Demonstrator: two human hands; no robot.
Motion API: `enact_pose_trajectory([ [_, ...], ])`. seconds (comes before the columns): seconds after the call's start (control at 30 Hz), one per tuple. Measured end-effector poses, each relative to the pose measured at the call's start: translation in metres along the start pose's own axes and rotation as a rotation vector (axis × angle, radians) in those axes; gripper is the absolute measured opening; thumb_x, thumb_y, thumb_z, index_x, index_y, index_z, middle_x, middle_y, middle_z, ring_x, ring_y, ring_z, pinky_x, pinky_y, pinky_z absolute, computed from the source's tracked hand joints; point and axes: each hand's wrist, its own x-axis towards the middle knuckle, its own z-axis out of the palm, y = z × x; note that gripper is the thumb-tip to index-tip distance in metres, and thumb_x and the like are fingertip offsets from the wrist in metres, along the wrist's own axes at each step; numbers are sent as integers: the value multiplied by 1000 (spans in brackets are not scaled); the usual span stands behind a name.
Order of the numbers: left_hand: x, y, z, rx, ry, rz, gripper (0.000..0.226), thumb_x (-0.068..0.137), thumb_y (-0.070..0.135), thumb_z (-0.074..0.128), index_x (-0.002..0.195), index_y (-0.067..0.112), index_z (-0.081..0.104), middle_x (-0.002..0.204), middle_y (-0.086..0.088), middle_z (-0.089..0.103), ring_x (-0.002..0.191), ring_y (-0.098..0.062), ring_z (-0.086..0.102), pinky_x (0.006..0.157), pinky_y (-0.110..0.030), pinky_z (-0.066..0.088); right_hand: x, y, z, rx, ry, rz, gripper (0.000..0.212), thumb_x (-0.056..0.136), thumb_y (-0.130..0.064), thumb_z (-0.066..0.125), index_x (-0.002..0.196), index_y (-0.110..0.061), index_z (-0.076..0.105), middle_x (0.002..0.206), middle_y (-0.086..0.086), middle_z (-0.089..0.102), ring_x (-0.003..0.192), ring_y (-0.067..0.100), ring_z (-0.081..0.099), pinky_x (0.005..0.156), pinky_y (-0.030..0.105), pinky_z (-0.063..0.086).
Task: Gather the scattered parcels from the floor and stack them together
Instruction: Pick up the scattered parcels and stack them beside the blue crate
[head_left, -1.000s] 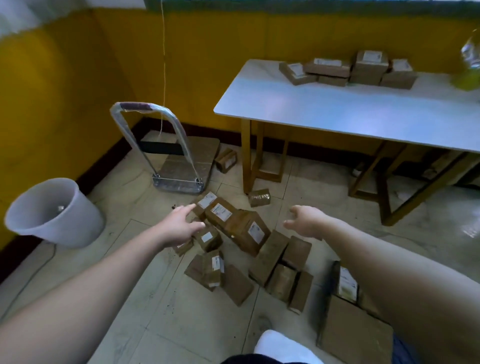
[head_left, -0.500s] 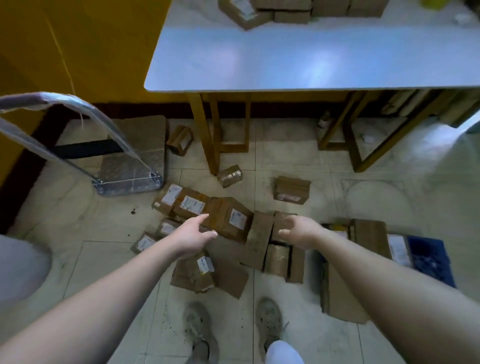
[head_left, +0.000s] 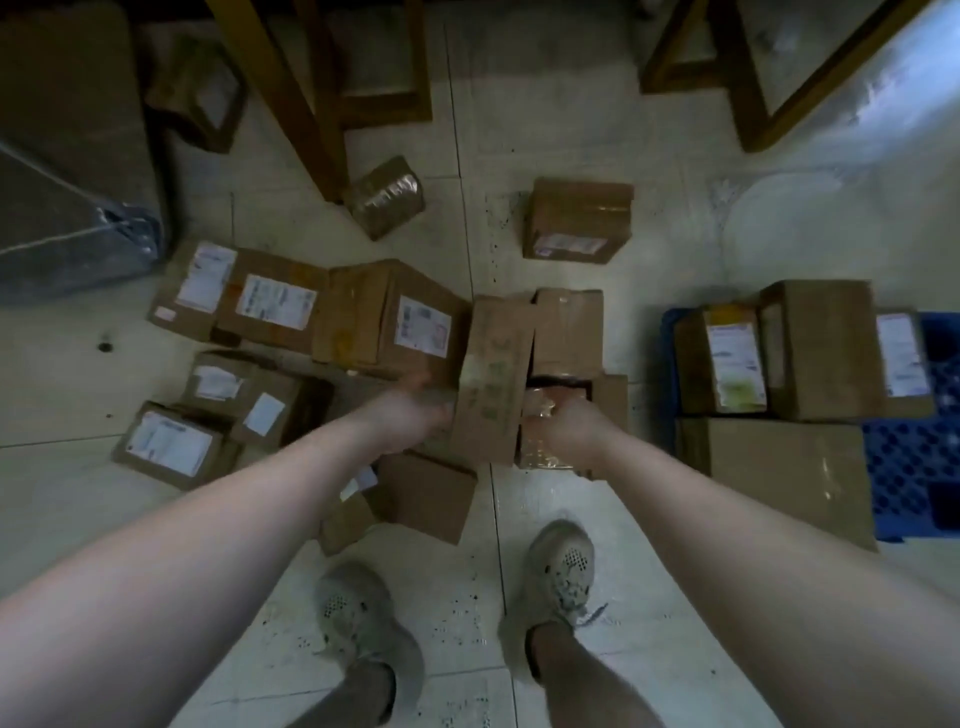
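Many brown cardboard parcels lie scattered on the tiled floor. A long, narrow parcel (head_left: 493, 374) stands in the middle of the heap, between both my hands. My left hand (head_left: 410, 410) is against its left side, thumb spread upward, fingers hidden behind the edge. My right hand (head_left: 566, 426) grips its right side with curled fingers, over a tape-wrapped parcel (head_left: 540, 447). A large labelled parcel (head_left: 400, 322) lies just left of the long one. Several labelled parcels (head_left: 208, 415) lie further left. The hands are motion-blurred.
A blue crate (head_left: 924, 457) at the right has parcels (head_left: 821, 348) on and beside it. A trolley base (head_left: 67, 208) sits at the upper left, wooden table legs (head_left: 306, 104) at the top. Single parcels (head_left: 576, 218) lie near them. My shoes (head_left: 561, 566) stand close below the heap.
My head has tilted down and closer, so the table top left the view. Both hands moved inward and down from open reaching onto the sides of the long parcel.
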Motion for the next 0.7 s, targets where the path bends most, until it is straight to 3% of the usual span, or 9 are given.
enact_pose_trajectory([
  [0.07, 43, -17, 22, -60, 3, -38, 52, 93, 32, 57, 140, 21, 39, 130, 8, 47, 107, -10, 48, 83, -25, 42, 38, 19, 18, 109, 5, 9, 43, 93, -27, 58, 133, -14, 50, 113, 2, 63, 93, 17, 59, 81, 27, 51],
  [0.1, 64, -25, 34, -106, 11, -58, 52, 94, 28, 57, 141, 17, 38, 137, 0, 47, 113, -16, 49, 88, -28, 43, 55, 28, 27, 151, 6, 19, 42, 92, -26, 60, 130, -10, 52, 106, 0, 64, 96, 19, 60, 87, 32, 50],
  [0.17, 99, -38, 55, -156, 45, -110, 61, 94, 27, 56, 147, 12, 29, 144, -9, 42, 125, -25, 46, 99, -34, 39, 86, 42, 44, 233, 16, 47, 26, 90, -26, 62, 114, -16, 59, 85, -12, 59, 79, 11, 60, 73, 22, 51],
  [0.23, 124, -49, 71, -179, 38, -158, 67, 95, 34, 55, 151, 18, 21, 150, -6, 36, 131, -25, 42, 102, -33, 37, 108, 51, 58, 249, 36, 79, 11, 91, -30, 60, 98, -23, 56, 84, -11, 59, 70, 4, 55, 55, 12, 44],
  [0.3, 141, -57, 84, -255, -22, -187, 61, 96, 36, 51, 150, 24, 26, 148, -2, 40, 128, -24, 45, 105, -39, 40, 122, 57, 70, 285, -1, 87, 24, 93, -30, 56, 113, -16, 57, 103, 0, 65, 78, 13, 59, 63, 22, 48],
  [0.37, 145, -59, 91, -315, -39, -203, 53, 97, 34, 49, 146, 26, 33, 140, 0, 49, 118, -22, 53, 95, -40, 48, 123, 59, 80, 348, -17, 101, 38, 93, -24, 56, 130, -15, 51, 117, 8, 63, 88, 21, 59, 69, 31, 48],
  [0.5, 123, -52, 86, -389, 3, -187, 51, 98, 28, 48, 146, 28, 32, 137, 0, 50, 108, -20, 54, 70, -29, 46, 98, 52, 80, 474, 24, 108, 39, 91, -11, 58, 127, -20, 47, 118, 3, 61, 102, 22, 60, 80, 31, 50],
  [0.63, 67, -31, 69, -468, 38, -154, 59, 96, 19, 50, 148, 32, 24, 141, -1, 46, 117, -22, 50, 96, -41, 45, 47, 29, 58, 548, 51, 55, 43, 90, -7, 58, 122, -31, 41, 98, -12, 58, 84, 4, 57, 66, 15, 48],
  [0.7, 27, -13, 55, -494, 38, -112, 62, 96, 16, 48, 149, 33, 20, 142, -2, 45, 115, -20, 49, 96, -39, 44, 11, 10, 41, 552, 43, 21, 51, 92, -8, 58, 136, -23, 38, 103, -12, 55, 93, 9, 56, 75, 19, 48],
])
